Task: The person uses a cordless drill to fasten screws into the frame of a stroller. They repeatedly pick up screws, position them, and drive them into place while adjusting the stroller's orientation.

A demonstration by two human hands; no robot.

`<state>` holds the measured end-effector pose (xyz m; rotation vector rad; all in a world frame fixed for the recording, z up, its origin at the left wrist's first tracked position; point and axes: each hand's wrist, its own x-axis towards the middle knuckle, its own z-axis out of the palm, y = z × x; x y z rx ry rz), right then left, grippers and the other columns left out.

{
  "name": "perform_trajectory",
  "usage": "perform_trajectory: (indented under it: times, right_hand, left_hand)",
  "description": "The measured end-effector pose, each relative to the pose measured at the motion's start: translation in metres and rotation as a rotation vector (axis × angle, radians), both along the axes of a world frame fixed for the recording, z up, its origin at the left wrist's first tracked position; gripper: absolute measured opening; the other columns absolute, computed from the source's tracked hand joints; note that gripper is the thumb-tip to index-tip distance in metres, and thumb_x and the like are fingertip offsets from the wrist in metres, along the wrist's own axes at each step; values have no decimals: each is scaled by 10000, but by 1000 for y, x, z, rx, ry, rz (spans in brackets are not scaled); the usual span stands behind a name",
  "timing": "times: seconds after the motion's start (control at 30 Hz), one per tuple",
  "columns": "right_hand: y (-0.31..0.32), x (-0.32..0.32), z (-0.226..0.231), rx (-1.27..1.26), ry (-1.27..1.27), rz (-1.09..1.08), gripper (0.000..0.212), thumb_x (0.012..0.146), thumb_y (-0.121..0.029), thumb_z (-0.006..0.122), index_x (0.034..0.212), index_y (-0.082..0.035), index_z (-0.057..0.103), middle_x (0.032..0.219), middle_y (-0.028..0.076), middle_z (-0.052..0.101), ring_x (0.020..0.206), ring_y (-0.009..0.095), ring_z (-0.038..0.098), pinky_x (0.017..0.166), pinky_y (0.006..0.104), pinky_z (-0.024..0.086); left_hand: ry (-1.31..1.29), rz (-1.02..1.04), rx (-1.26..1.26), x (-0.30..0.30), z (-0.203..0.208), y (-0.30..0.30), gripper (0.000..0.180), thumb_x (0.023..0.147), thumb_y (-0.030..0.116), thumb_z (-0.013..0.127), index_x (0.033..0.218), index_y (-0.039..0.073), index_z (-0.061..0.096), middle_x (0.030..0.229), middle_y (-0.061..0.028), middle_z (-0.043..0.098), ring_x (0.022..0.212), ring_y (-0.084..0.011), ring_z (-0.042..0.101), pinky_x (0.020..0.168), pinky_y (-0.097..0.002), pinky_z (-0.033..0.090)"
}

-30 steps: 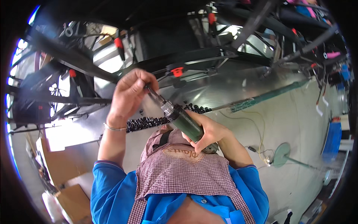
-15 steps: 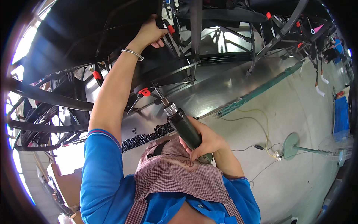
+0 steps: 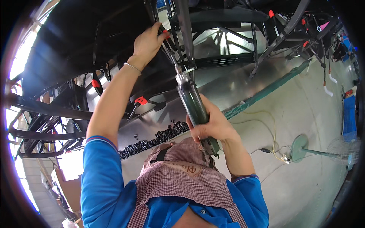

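My right hand (image 3: 217,123) is wrapped around a dark green and black electric screwdriver (image 3: 192,104). Its silver nose and bit point up and away, with the tip against or very close to a black tube frame (image 3: 185,32); the exact contact is too small to tell. Higher up, my left hand (image 3: 147,43) closes its thumb and fingers on a tube of that frame, beside a red clip (image 3: 166,34). Black fabric (image 3: 72,41) spreads left of this hand. Another red clip (image 3: 141,100) sits on the frame below my left forearm.
Small black parts (image 3: 161,133) lie heaped along the near edge of the metal table (image 3: 224,81). More black frames with red clips (image 3: 271,14) stand at the far right. Green wrapping (image 3: 266,93) lines the table's edge; cords (image 3: 274,129) and a fan stand (image 3: 300,148) are on the floor.
My right hand has raised the screwdriver up and away, bringing its bit to the frame tube near my left hand. My left hand has shifted slightly left and down, drawing the tube along.
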<state>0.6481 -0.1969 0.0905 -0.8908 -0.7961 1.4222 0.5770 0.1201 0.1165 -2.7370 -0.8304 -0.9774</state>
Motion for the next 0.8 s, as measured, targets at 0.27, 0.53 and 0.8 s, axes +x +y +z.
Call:
perform_trajectory:
  times: [0.27,0.53,0.8]
  right_hand:
    - [76,15,36,8,-84,-24,686,692,-248,889,1158,24,465,706,63,560,509,172,595,450,309,497]
    - [133,19,33,-125,-107,-18,505,737,-320,862,935,-41,491,690,47,549,487,143,588,398,294,490]
    - [143,19,33,-114,-48,32,499,747,-341,851,924,-44,490,702,49,542,474,153,585,389,301,486]
  left_hand:
    - [-245,149,-150,4,-14,15,265,874,220,625,1041,19,580,889,-254,668,810,-426,653,713,-469,531]
    - [-144,-15,-116,-12,-11,47,315,865,179,600,1120,-2,637,964,-232,675,891,-391,663,773,-413,534]
    - [-107,-46,-224,-13,5,34,343,857,148,562,1167,17,626,1056,-265,645,1005,-430,612,887,-457,498]
